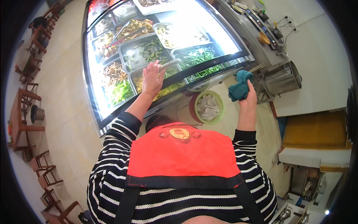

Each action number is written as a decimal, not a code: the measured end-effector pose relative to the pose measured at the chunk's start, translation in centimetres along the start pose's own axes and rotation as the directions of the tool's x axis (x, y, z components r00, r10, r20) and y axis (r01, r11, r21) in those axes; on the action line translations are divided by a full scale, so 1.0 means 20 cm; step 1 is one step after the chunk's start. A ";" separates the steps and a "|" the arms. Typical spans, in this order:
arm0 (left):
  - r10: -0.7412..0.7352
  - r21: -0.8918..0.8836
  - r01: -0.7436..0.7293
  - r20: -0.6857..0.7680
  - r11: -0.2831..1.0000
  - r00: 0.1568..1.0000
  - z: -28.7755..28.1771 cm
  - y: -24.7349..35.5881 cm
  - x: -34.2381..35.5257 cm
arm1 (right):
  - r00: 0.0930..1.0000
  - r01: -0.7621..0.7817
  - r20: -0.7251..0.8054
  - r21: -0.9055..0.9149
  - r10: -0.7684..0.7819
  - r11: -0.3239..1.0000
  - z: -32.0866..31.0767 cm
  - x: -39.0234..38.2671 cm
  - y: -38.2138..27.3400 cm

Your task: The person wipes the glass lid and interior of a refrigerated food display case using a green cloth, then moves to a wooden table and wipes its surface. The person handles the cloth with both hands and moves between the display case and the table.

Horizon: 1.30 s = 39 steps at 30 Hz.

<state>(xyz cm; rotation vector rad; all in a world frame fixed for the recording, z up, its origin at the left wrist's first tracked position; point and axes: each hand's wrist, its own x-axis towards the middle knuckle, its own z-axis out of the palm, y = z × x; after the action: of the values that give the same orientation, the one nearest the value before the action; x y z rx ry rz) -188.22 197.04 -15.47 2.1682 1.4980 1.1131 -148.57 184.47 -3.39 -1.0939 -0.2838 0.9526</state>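
Observation:
My left hand reaches over the front of a lit glass display case, fingers stretched out and holding nothing. It looks laid on the front glass beside a pale bar-shaped handle; whether it touches the handle I cannot tell. Behind it are a metal tray of dark green cut vegetables and one of green beans. My right hand is closed round a bunched teal cloth, held off to the right of the case.
Below the case stands a light green basin with pale pieces in it. To the right are a large steel pot and a counter with a cooker panel. Wooden chairs and tables line the far left.

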 end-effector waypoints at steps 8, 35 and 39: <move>-0.039 -0.053 0.041 0.052 0.998 0.998 -0.05 0.14 -0.13 | 0.988 -0.102 0.106 -0.109 0.113 0.989 0.14 -0.07 0.01; -0.423 0.171 0.387 0.344 0.906 0.838 -0.84 -0.30 -1.03 | 0.269 0.961 0.963 -0.266 0.025 -0.076 1.21 -0.62 1.11; -0.456 0.297 0.393 0.183 0.870 0.871 -0.90 -0.30 -1.33 | 0.174 0.926 0.935 -0.048 0.309 -0.375 1.21 -0.78 1.39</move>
<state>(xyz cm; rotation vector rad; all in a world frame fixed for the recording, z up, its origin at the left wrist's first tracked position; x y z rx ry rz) -209.77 172.65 -18.67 1.8854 1.9524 0.5054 -187.03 191.06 -11.82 -1.2895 -2.7581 -0.1873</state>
